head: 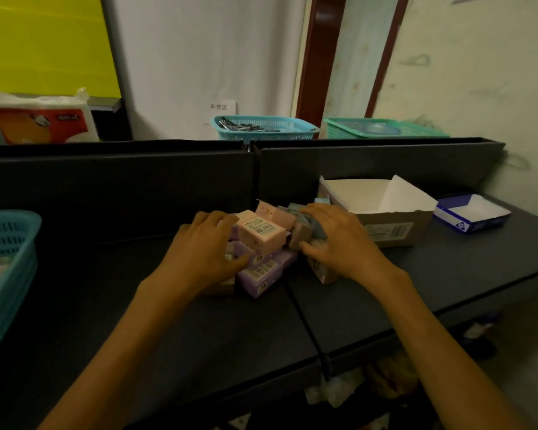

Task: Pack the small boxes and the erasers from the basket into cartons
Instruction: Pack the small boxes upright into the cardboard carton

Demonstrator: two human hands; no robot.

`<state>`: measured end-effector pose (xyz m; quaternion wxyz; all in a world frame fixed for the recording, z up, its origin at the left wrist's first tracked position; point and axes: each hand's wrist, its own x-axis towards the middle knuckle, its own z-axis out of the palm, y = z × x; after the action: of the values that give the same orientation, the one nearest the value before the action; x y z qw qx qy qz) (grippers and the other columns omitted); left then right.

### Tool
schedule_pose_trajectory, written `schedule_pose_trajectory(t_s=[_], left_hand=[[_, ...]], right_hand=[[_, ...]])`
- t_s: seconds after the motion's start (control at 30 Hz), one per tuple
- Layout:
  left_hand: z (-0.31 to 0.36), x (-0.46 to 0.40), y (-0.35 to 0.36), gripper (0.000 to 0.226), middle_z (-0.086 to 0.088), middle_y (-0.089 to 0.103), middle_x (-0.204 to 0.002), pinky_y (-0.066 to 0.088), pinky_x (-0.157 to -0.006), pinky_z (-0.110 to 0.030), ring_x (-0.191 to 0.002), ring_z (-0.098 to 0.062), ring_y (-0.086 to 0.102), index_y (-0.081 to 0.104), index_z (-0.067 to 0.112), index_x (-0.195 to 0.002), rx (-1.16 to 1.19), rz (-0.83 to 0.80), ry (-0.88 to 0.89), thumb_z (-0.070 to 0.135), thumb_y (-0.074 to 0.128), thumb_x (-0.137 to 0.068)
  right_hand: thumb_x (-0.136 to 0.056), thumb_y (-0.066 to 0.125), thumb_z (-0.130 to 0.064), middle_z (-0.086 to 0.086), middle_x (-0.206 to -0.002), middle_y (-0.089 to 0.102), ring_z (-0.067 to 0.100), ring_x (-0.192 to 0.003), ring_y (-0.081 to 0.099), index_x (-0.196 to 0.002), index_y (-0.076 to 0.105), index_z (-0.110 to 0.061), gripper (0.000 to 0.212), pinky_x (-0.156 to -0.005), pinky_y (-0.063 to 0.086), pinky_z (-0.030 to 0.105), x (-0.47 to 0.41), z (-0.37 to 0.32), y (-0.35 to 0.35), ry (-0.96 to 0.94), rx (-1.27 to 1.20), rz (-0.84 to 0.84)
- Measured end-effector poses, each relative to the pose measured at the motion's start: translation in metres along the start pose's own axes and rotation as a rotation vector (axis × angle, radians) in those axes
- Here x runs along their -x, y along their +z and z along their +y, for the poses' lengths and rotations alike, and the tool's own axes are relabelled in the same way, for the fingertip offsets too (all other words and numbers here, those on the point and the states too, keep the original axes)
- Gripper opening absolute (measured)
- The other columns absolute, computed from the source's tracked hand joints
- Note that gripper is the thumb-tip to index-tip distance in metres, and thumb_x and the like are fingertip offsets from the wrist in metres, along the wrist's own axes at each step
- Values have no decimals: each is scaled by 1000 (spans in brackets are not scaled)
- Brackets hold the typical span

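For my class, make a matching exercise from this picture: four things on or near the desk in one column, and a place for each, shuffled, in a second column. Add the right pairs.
Things
1. open carton
2. pink box
3. blue basket
4. tissue pack

Places
A. far left edge of the desk
B. behind the divider, top left
C. between the two hands, on top of the pile
D. just right of the right hand

Pairs: 1-D, 2-C, 3-A, 4-B

One head-worn wide-angle view looks forward and down, close over the desk [143, 321], facing the far wall.
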<state>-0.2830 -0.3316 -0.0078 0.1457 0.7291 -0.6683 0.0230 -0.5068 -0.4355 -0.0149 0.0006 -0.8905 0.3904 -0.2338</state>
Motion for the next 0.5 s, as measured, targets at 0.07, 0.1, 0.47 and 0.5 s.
schedule_pose_trajectory(t_s=[0.07, 0.1, 0.47, 0.5], left_hand=[[13, -8, 1, 79, 1, 30, -147, 29, -106, -41, -133, -21, 27, 23, 26, -144, 0, 32, 69, 54, 59, -80], [21, -12, 2, 78, 1, 30, -147, 29, -105, -41, -133, -21, 27, 24, 26, -144, -3, 40, 103, 54, 59, -80], [124, -72, 24, 77, -1, 27, -148, 27, -107, -44, -134, -24, 24, 22, 25, -144, -39, 40, 223, 57, 55, -82], [135, -78, 30, 77, -1, 26, -149, 27, -107, -44, -135, -24, 23, 21, 25, -145, -42, 35, 216, 56, 55, -83]], right_hand=[[-82, 67, -38, 3, -138, 49, 22, -129, 41, -137, 45, -21, 61, -109, 29, 37, 6, 7, -7, 32, 44, 11], [-83, 66, -38, 3, -138, 49, 22, -128, 42, -136, 46, -21, 60, -108, 27, 34, 9, 12, -11, 44, 70, 10], [-87, 64, -39, -1, -145, 41, 16, -134, 33, -141, 37, -27, 62, -111, 22, 33, 27, 102, -52, 175, 138, -45], [-87, 64, -38, -1, -145, 41, 16, -134, 33, -141, 36, -27, 62, -111, 22, 33, 27, 115, -53, 180, 140, -47]])
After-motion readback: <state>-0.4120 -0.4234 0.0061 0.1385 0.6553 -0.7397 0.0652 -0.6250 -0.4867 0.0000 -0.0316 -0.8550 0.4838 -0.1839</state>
